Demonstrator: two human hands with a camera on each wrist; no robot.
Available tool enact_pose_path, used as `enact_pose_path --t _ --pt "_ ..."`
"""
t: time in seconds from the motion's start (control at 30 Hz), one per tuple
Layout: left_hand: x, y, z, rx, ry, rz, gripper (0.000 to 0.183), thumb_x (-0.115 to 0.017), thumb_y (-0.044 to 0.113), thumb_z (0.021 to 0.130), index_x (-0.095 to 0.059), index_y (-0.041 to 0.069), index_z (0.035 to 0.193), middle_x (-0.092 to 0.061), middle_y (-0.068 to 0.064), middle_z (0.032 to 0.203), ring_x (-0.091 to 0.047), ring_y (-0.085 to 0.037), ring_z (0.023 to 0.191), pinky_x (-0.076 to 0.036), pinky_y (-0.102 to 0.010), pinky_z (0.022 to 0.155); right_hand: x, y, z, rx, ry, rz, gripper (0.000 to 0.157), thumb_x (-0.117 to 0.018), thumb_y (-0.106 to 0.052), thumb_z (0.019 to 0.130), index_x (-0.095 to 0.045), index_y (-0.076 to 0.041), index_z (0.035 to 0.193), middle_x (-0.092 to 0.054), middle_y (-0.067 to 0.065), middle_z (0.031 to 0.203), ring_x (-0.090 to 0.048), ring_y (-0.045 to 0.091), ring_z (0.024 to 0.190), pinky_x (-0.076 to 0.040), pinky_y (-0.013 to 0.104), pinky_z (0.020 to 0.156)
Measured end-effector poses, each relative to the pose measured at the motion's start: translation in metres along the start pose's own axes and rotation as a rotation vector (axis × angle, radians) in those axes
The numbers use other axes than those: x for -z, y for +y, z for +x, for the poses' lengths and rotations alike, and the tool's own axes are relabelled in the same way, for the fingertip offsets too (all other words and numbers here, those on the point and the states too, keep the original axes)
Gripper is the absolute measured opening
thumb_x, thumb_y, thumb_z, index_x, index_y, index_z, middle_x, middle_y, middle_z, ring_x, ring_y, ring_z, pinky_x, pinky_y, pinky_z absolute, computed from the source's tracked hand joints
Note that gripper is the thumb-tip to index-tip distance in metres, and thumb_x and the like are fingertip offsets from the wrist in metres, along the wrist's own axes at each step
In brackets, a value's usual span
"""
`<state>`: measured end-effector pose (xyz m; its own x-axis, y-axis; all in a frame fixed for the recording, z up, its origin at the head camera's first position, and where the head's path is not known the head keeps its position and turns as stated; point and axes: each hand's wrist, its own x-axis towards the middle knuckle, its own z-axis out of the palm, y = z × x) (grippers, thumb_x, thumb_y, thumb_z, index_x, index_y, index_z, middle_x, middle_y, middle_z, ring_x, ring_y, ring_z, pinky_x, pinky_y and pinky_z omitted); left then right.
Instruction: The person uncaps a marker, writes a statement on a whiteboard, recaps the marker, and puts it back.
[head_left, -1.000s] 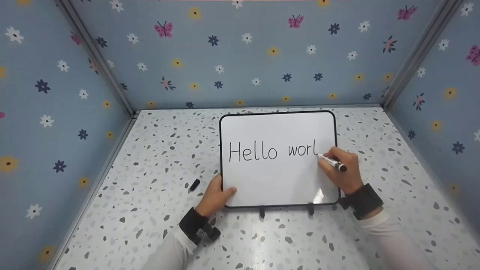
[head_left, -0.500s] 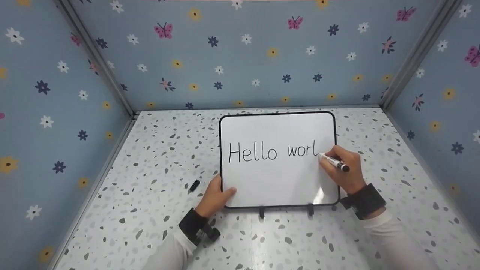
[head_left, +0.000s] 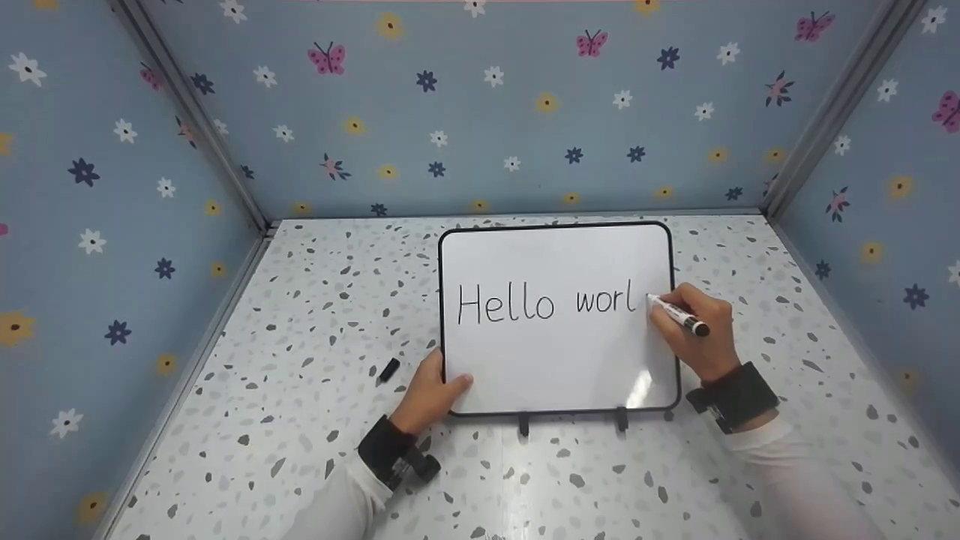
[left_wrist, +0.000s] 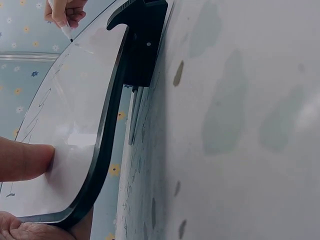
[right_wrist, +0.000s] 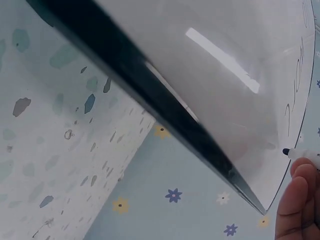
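Note:
A black-framed whiteboard [head_left: 555, 360] stands propped on small black feet, with "Hello worl" written across it in black. My left hand [head_left: 430, 394] grips its lower left edge, the thumb lying on the white face; the left wrist view shows that thumb [left_wrist: 27, 161] over the surface and fingers behind the frame. My right hand [head_left: 701, 330] pinches a white marker [head_left: 679, 315] with a black end, its tip right at the board just past the last letter. In the right wrist view the black nib [right_wrist: 286, 151] points at the board face, close to the writing.
A black marker cap [head_left: 389, 370] lies on the speckled table [head_left: 315, 300] left of the board. Blue flowered panels [head_left: 495, 105] enclose the back and both sides. A black foot [head_left: 622, 418] juts out under the board's front edge.
My right hand has shifted right with the marker, and the nib has moved from the foot of the "l" to a spot slightly higher and further right. The left hand and board stay put.

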<state>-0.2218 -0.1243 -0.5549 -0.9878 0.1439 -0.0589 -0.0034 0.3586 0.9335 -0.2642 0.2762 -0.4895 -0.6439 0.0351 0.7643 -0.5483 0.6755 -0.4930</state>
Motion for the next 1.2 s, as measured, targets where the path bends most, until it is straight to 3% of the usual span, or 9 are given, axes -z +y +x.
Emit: enact_pose_path --t 0.67,1.2 --pt "0.0008 0.0005 -0.0004 0.002 0.002 0.003 0.052 -0.068 0.007 0.099 -0.051 -0.01 0.145 -0.063 -0.029 0.143 -0.061 -0.042 0.136 -0.046 -0.058 0.122 -0.0035 0.0011 0.0013 -0.018 -0.041 0.008 0.008 -0.074 0.003 0.078 -0.069 0.0 0.074 -0.065 0.009 0.059 -0.048 0.004 0.053 -0.037 0.015 0.05" --pt "0.0005 0.0005 -0.0002 0.018 -0.002 0.001 0.05 -0.067 0.008 0.099 -0.053 -0.008 0.144 -0.064 -0.028 0.143 -0.062 -0.041 0.136 -0.047 -0.058 0.122 -0.0066 -0.0013 -0.0037 0.057 -0.067 0.023 0.011 -0.077 0.003 0.075 -0.069 -0.005 0.073 -0.068 0.006 0.06 -0.046 0.002 0.054 -0.035 0.014 0.05"
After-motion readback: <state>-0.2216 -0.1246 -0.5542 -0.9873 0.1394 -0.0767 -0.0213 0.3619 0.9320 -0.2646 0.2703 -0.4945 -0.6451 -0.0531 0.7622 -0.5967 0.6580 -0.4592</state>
